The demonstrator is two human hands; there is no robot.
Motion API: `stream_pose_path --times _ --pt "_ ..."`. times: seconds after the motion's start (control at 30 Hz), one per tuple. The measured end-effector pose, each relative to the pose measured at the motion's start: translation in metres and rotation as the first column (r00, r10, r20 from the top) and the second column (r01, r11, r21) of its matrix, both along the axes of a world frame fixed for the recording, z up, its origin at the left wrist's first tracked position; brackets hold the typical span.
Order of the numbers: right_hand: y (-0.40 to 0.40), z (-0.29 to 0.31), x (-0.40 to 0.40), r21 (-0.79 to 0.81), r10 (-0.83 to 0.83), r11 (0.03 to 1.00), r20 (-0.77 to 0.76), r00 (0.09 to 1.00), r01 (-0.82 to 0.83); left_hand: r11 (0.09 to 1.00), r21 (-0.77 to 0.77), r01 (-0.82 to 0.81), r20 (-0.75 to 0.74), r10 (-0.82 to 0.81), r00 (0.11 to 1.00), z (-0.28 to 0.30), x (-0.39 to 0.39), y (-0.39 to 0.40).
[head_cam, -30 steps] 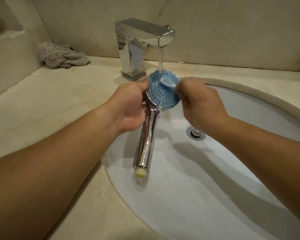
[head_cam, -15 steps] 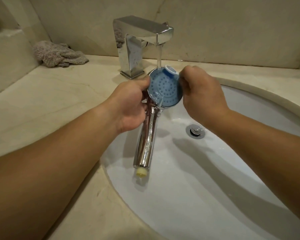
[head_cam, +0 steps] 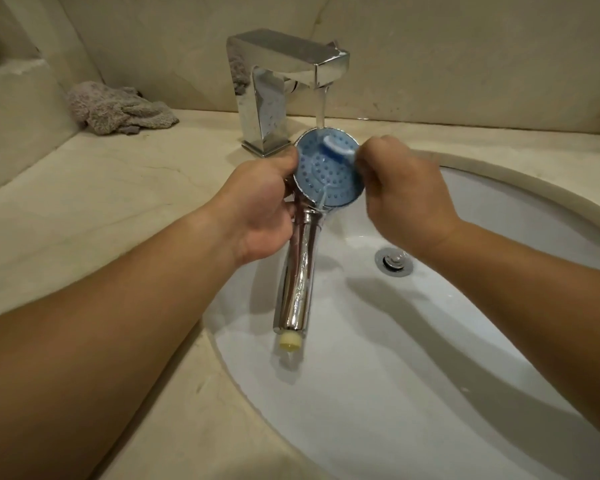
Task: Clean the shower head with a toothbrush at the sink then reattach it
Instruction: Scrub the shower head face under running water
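The left hand (head_cam: 260,209) wraps its fingers round the shiny chrome shower head with a blue round face (head_cam: 326,171). The right hand (head_cam: 406,199) pinches a blue-and-white toothbrush (head_cam: 336,147) against its far edge, over the white sink (head_cam: 499,209).

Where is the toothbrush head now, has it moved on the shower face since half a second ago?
Yes. The toothbrush head has come back down from the top rim onto the upper blue face of the shower head, just below the tap stream.

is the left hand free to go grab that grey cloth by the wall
Probably not as things stand: the left hand grips the shower head under the running faucet. The path over the counter to the grey cloth looks unobstructed, though.
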State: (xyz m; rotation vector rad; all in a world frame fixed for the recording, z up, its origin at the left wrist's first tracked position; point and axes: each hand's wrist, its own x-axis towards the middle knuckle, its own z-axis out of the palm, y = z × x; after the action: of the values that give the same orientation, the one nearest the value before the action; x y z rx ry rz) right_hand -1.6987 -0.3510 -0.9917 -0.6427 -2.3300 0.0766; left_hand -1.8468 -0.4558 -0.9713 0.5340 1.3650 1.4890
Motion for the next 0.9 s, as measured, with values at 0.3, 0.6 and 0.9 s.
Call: stream_pose_path --times 0.3,0.6,0.9 --pt "0.003 -0.003 0.002 0.007 -0.001 1.0 -0.014 1.0 0.001 1.0 0.015 -0.014 -0.001 0.014 1.0 0.001 -0.001 -0.001" --pt "0.006 -0.008 0.005 -0.004 -0.002 1.0 -0.044 0.999 0.002 1.0 0.01 -0.02 0.003 0.02 1.0 0.0 -0.004 -0.001" --pt "0.004 -0.012 0.008 0.023 0.019 1.0 -0.096 0.995 -0.016 0.998 0.042 -0.048 0.078 0.044 0.996 -0.004 -0.009 0.002"
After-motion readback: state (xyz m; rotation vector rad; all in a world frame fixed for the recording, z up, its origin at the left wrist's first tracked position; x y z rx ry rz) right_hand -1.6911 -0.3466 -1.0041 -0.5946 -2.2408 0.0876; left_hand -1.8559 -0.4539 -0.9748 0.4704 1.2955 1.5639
